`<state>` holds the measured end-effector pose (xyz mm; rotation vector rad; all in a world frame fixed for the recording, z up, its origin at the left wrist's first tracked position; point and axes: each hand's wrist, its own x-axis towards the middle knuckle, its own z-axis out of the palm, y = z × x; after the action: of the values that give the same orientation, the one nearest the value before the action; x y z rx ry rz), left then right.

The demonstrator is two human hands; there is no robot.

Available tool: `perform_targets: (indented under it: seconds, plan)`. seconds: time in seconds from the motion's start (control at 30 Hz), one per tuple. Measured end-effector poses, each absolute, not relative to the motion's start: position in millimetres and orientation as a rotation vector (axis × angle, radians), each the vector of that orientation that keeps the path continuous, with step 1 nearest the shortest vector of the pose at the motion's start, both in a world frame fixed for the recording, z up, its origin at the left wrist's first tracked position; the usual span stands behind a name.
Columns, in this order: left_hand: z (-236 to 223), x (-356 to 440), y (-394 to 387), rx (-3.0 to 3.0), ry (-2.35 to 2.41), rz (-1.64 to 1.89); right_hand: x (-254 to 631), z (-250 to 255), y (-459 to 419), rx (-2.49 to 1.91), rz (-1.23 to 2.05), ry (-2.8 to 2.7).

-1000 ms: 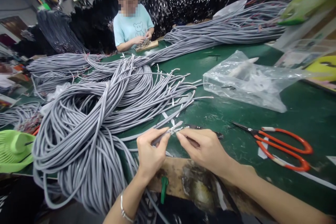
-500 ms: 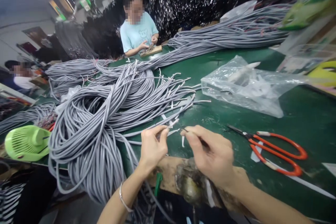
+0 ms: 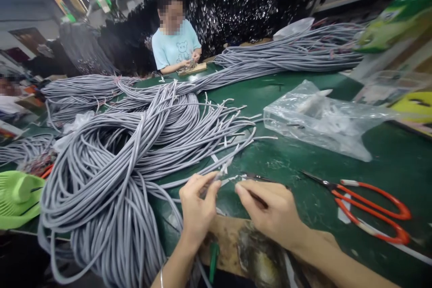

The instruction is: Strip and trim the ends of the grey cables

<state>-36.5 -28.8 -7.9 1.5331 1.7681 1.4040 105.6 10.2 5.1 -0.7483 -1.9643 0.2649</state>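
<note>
My left hand (image 3: 197, 207) pinches the stripped end of a grey cable (image 3: 221, 174) between thumb and forefinger, close to the table's near edge. My right hand (image 3: 270, 209) is closed round a thin dark tool (image 3: 258, 177) whose tip points at that cable end. The two hands are a few centimetres apart. The cable runs back into a big heap of grey cables (image 3: 118, 162) lying to the left on the green table (image 3: 303, 162).
Red-handled scissors (image 3: 367, 204) lie to the right of my hands. A clear plastic bag (image 3: 320, 119) sits behind them. A green fan (image 3: 16, 195) is at far left. Across the table a person in a light blue shirt (image 3: 175, 47) works by another cable bundle (image 3: 293, 49).
My hands have come a little closer together at the cable end. The camera view has shifted slightly; the scissors and bag lie where they were.
</note>
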Motion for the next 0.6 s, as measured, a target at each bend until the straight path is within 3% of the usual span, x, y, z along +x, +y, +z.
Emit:
perform_targets:
  seconds: [0.6]
  plan:
    - [-6.9, -25.9, -33.8, 2.031, 1.845, 1.383, 100.4, -12.0, 8.6, -0.787, 0.392, -2.012]
